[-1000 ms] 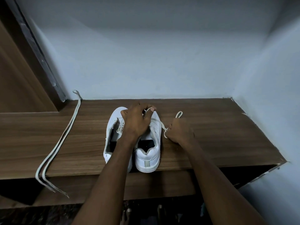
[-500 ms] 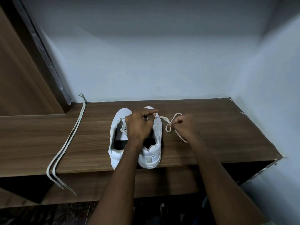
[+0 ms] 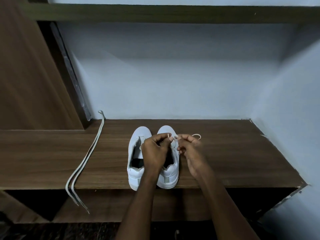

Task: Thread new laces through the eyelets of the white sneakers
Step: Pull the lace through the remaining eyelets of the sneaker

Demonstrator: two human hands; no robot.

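Two white sneakers stand side by side on the wooden shelf (image 3: 233, 158), toes pointing at the wall: the left sneaker (image 3: 136, 149) and the right sneaker (image 3: 170, 175). My left hand (image 3: 155, 149) sits over the right sneaker's tongue area, its fingers curled and pinching the tip of a cream lace. My right hand (image 3: 190, 149) hovers just right of that sneaker and pinches the same lace (image 3: 196, 135), which loops out behind it. The eyelets under my hands are hidden.
A second cream lace (image 3: 86, 160) lies folded double across the shelf's left part, its ends hanging over the front edge. A wooden panel stands at left, pale walls rise behind and to the right, and an upper shelf (image 3: 173, 13) runs overhead.
My right hand has moved left, close to my left hand above the right sneaker, and the lace loop has shrunk. The view has tilted up, showing the upper shelf.
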